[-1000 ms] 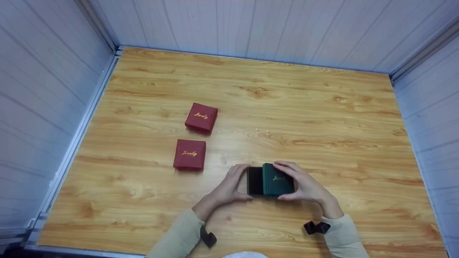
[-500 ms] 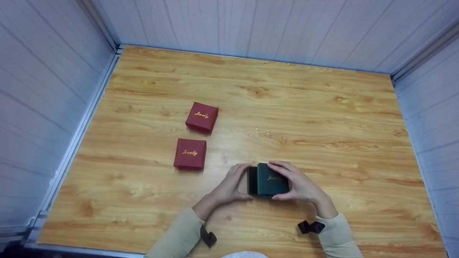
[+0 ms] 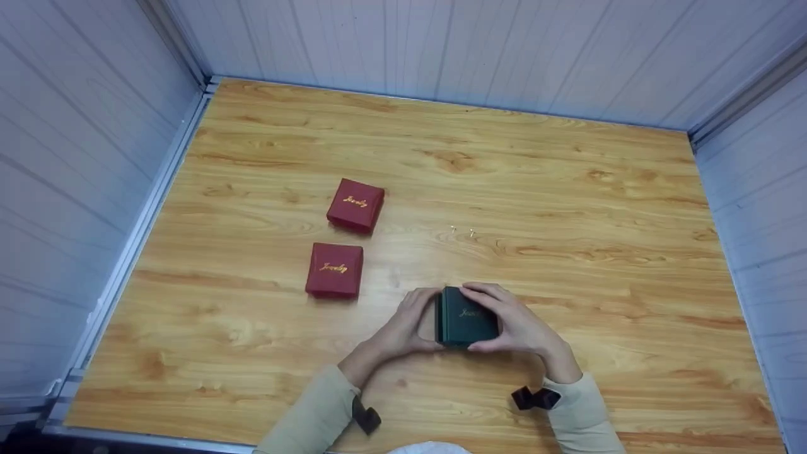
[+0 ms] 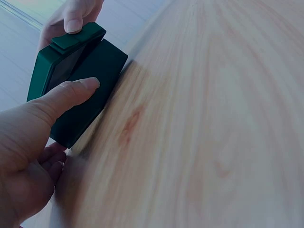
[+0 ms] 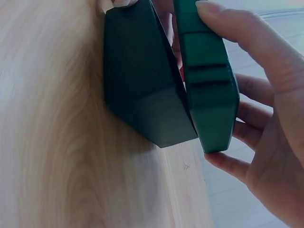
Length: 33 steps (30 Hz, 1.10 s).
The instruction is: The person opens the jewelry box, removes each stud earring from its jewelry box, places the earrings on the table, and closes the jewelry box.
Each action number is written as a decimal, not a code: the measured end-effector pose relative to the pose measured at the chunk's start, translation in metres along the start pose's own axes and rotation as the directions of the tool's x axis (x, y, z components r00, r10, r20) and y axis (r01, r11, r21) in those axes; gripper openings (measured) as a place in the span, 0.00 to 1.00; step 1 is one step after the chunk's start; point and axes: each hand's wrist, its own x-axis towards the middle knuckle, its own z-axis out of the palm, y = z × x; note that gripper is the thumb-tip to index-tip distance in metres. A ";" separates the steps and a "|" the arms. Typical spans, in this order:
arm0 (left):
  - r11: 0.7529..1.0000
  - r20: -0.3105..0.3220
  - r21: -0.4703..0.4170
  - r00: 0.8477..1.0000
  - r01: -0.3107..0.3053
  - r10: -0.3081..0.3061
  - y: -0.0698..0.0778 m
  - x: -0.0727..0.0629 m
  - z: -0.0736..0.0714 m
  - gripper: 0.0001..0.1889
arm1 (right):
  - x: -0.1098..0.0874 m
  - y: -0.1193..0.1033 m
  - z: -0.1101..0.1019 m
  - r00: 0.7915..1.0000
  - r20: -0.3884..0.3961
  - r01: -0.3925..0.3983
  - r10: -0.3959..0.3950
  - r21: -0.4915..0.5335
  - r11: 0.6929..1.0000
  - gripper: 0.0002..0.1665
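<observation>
Green jewelry box (image 3: pixel 466 325): on the table (image 3: pixel 580 189), lid (image 5: pixel 209 80) slanted over its base (image 5: pixel 137 71) | your left hand (image 3: pixel 403 323), thumb and fingers parted, grips the base | your right hand (image 3: pixel 518 323) likewise grips the lid | two red jewelry boxes (image 3: pixel 334 270): left of and beyond the green one | two tiny earring-like pieces (image 3: pixel 471 232): beyond it

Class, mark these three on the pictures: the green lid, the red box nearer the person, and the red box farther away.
Green lid (image 3: pixel 468 325): head view, on its top.
Nearer red box (image 3: pixel 335 272): head view, middle of its top.
Farther red box (image 3: pixel 355 204): head view, middle of its top.
</observation>
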 end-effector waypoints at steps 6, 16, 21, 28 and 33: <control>1.000 -0.006 0.003 1.000 0.001 -0.001 0.000 0.000 0.000 0.48 | 0.002 -0.001 0.003 1.000 0.007 0.011 -0.011 -0.005 1.000 0.52; 1.000 0.013 0.013 1.000 0.025 -0.026 0.000 0.001 -0.001 0.48 | 0.005 -0.001 0.007 0.999 0.015 0.042 -0.042 -0.020 0.999 0.51; 0.999 0.023 0.009 0.998 0.052 -0.052 0.001 0.002 -0.001 0.49 | 0.006 -0.001 0.007 0.999 0.021 0.029 -0.028 -0.027 0.999 0.50; 1.000 0.008 -0.004 1.000 0.025 -0.025 -0.001 0.002 0.001 0.49 | 0.007 -0.003 0.009 0.999 0.017 0.038 -0.038 -0.038 0.999 0.51; 1.000 -0.003 0.002 1.000 0.008 -0.008 -0.001 0.002 0.001 0.49 | 0.008 -0.004 0.010 0.999 0.008 0.033 -0.032 -0.047 0.998 0.51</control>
